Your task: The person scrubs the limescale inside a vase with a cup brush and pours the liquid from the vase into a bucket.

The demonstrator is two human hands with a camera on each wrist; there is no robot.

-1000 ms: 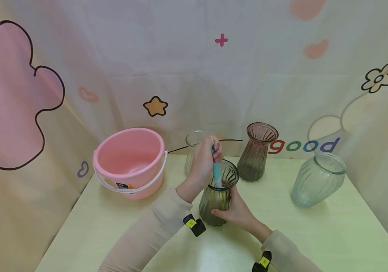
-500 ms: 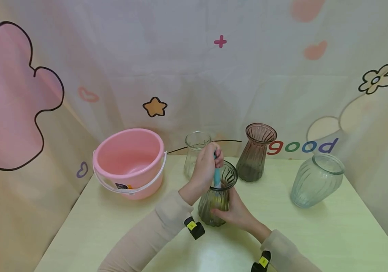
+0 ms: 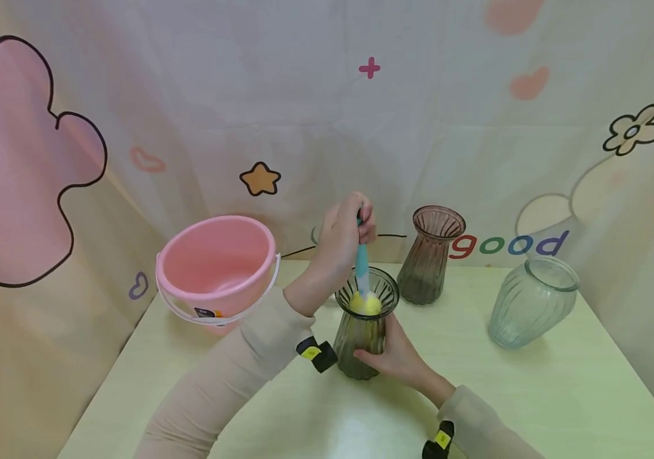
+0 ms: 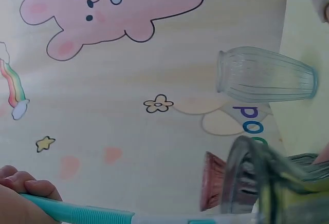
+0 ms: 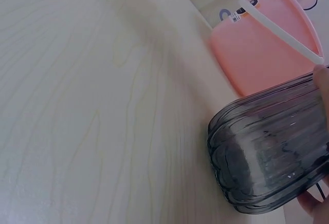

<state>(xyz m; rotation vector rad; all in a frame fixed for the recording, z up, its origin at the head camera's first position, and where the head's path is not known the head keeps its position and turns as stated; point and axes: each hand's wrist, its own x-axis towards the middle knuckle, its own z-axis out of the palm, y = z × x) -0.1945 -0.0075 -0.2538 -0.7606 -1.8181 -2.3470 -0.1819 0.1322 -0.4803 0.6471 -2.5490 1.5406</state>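
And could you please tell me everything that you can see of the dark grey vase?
The dark grey vase is see-through and ribbed, glass by its look, with a flared mouth, narrower neck and wider body. It appears to stand upright on the table. The right hand grips its side. The left hand holds a teal-handled tool whose yellow head sits inside the mouth.

Your head camera looks forward and down, from farthest back, across the table (image 3: 287,414) to the printed curtain (image 3: 447,140). Your left-wrist view, turned sideways, faces that curtain close beside the smoky ribbed glass vase (image 3: 350,347); your right-wrist view, tilted and also near it, faces table and pink bucket (image 5: 252,47). All share the vase.
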